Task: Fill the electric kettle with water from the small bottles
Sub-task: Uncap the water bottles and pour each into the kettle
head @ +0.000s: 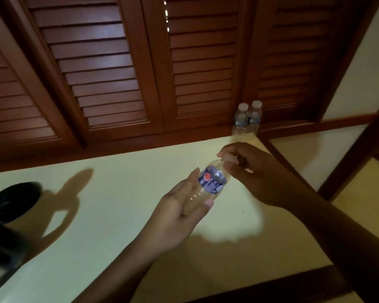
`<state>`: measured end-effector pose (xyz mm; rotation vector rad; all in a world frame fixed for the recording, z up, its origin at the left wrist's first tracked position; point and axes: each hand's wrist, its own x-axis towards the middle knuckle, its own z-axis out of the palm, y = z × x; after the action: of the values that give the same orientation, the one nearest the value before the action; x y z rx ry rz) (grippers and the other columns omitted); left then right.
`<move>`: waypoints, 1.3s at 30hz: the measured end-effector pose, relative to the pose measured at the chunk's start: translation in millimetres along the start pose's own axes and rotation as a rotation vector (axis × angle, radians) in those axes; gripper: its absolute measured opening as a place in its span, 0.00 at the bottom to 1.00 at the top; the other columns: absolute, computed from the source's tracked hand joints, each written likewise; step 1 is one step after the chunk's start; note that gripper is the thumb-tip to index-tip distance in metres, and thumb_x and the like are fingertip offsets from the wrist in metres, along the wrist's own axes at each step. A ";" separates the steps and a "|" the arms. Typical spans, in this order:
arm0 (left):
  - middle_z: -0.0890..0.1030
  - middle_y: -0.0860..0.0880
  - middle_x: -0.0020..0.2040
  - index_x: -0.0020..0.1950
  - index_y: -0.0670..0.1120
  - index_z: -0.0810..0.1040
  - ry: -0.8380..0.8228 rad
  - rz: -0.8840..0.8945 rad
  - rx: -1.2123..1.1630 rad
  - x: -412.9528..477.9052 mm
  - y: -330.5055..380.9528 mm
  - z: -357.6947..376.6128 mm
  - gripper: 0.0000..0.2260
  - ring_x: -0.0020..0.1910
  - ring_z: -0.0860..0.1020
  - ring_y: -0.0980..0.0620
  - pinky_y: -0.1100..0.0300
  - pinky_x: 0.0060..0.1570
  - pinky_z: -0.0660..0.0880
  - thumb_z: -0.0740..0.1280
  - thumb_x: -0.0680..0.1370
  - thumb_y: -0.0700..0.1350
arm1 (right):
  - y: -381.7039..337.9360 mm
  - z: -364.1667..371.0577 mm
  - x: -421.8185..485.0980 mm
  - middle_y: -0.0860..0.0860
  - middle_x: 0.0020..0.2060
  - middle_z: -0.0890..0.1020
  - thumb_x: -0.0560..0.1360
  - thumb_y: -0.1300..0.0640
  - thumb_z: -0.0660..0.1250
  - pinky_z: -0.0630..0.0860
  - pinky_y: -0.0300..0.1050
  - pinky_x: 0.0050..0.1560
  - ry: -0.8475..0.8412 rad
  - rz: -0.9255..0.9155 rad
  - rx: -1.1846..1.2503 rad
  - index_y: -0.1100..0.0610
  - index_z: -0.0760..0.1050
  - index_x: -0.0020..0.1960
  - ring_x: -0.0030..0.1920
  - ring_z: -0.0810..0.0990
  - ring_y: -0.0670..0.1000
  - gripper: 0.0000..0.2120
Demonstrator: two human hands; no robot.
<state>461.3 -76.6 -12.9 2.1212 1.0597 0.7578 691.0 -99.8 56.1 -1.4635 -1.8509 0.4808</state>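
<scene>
Looks like the uncapping bit. Left grip (175, 206) wrapped low round the bottle (210, 182), held tilted in the air over the worktop (118, 215); right grip (256, 171) pinching the cap (229, 157). Go easy on the squeeze, twist just the cap, keep the neck up. Count: three bottles, one in hand, spare pair (242, 120) upright and touching at the far corner. One dark blurry thing (11, 202) far left, maybe the kettle.
</scene>
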 end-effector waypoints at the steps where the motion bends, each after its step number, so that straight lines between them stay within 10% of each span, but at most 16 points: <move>1: 0.75 0.66 0.71 0.83 0.59 0.61 -0.038 -0.023 -0.059 11.4 3.7 8.0 0.30 0.67 0.73 0.72 0.75 0.63 0.69 0.67 0.82 0.57 | 12.2 -10.0 2.3 0.38 0.54 0.80 0.82 0.55 0.64 0.69 0.26 0.50 0.015 -0.016 0.029 0.49 0.78 0.59 0.54 0.77 0.37 0.08; 6: 0.83 0.60 0.61 0.73 0.72 0.69 -0.057 -0.038 -0.078 63.4 21.8 41.3 0.26 0.49 0.80 0.63 0.71 0.45 0.71 0.72 0.81 0.49 | 62.6 -45.3 14.8 0.38 0.56 0.81 0.83 0.60 0.63 0.70 0.27 0.52 0.089 -0.050 0.167 0.48 0.77 0.62 0.56 0.80 0.39 0.12; 16: 0.83 0.65 0.47 0.65 0.56 0.80 0.076 -0.129 -0.127 165.8 22.1 103.4 0.22 0.45 0.80 0.58 0.58 0.48 0.78 0.80 0.73 0.49 | 135.7 -54.7 39.7 0.43 0.66 0.79 0.83 0.57 0.64 0.69 0.41 0.70 0.267 0.074 0.518 0.51 0.71 0.73 0.68 0.75 0.40 0.18; 27: 0.83 0.51 0.60 0.69 0.51 0.76 0.165 -0.161 0.006 275.7 9.6 180.8 0.23 0.54 0.81 0.51 0.53 0.54 0.81 0.77 0.76 0.52 | 228.3 -16.8 20.6 0.58 0.65 0.80 0.78 0.51 0.55 0.67 0.48 0.71 0.183 0.351 -0.075 0.59 0.72 0.73 0.66 0.78 0.56 0.26; 39: 0.86 0.43 0.52 0.63 0.42 0.82 0.284 -0.123 0.105 301.7 -5.8 213.5 0.24 0.49 0.84 0.43 0.51 0.47 0.81 0.79 0.74 0.55 | 237.4 -10.8 20.5 0.46 0.56 0.81 0.82 0.55 0.59 0.71 0.40 0.63 0.187 0.330 -0.149 0.51 0.78 0.60 0.56 0.77 0.45 0.11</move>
<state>766.5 117.6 -88.9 2.0523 1.3927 0.9823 858.4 -13.8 -90.5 -1.8615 -1.5323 0.3513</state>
